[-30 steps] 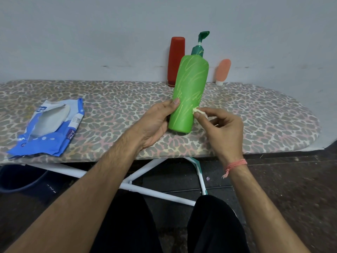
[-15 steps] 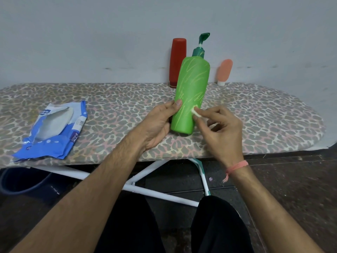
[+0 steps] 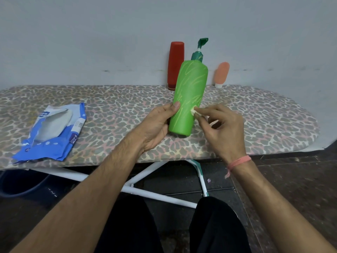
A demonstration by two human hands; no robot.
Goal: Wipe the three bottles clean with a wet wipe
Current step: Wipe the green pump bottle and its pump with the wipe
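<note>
Green bottle (image 3: 189,95) long axis near upright, base on worktop (image 3: 113,106); left hand (image 3: 156,125) gripped lower body; right hand (image 3: 221,126) pinched wipe (image 3: 193,111) against right side.

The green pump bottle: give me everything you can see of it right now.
The green pump bottle is tall, round-shouldered, apparently matte plastic, bright green with pale yellow-green scribble streaks. A dark green pump head with a raised spout tops it. It leans slightly right, base at or just above the leopard-print ironing board. The left hand grips its lower left side; the right hand presses a small wadded wet wipe against its lower right.
</note>
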